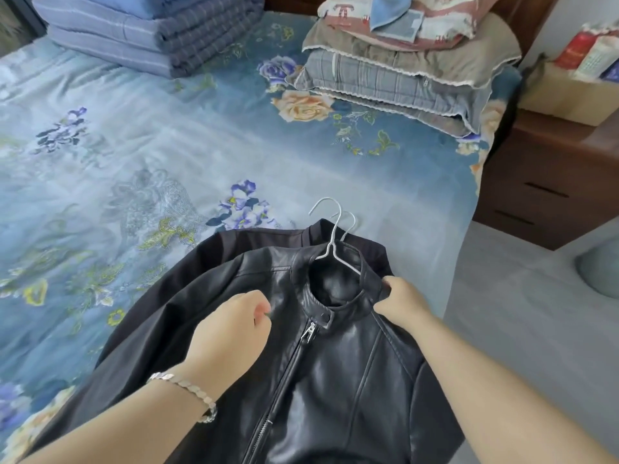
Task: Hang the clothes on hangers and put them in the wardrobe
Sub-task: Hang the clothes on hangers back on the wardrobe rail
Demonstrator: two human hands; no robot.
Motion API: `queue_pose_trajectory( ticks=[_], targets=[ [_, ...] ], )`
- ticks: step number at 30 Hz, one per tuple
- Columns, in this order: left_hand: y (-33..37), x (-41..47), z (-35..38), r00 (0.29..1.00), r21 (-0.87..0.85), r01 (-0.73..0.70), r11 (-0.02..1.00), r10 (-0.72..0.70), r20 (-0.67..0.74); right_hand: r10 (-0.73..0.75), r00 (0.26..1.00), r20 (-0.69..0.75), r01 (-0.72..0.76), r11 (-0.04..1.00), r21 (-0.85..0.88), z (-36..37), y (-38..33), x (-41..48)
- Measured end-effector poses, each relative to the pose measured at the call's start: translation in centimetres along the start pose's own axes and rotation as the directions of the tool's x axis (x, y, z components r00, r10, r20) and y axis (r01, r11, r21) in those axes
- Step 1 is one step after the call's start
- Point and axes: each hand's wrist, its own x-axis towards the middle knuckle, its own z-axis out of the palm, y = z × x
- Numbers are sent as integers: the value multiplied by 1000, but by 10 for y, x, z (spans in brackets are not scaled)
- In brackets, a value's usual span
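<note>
I see my left hand [231, 326], fingers curled in, pinching the front of the jacket [335, 380] just left of the collar. My right hand [402, 299] grips the collar's right edge, fingers folded over the leather. The jacket lies zipped on the near corner of the bed [167, 145], with a white hanger [338, 256] inside its neck and the hook pointing away from me. It rests on a dark garment [234, 242], which has a second hook [350, 219] at its collar.
</note>
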Motion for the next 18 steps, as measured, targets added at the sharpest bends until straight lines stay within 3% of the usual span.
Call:
queue_pose_trajectory(
  ticks=[3,9,18],
  targets=[
    [-3,-7,-31,1000,-11,24,1000,-24,18,-124,989,86,114,986,123,-25,-27,-28],
    [-18,-62,-107,993,-14,113,993,-114,-12,-311,912,266,283,949,138,-64,-98,-140],
    [-140,-286,-234,929,-117,245,963,-267,-255,-560,780,279,576,817,31,-84,-252,-393]
  ],
)
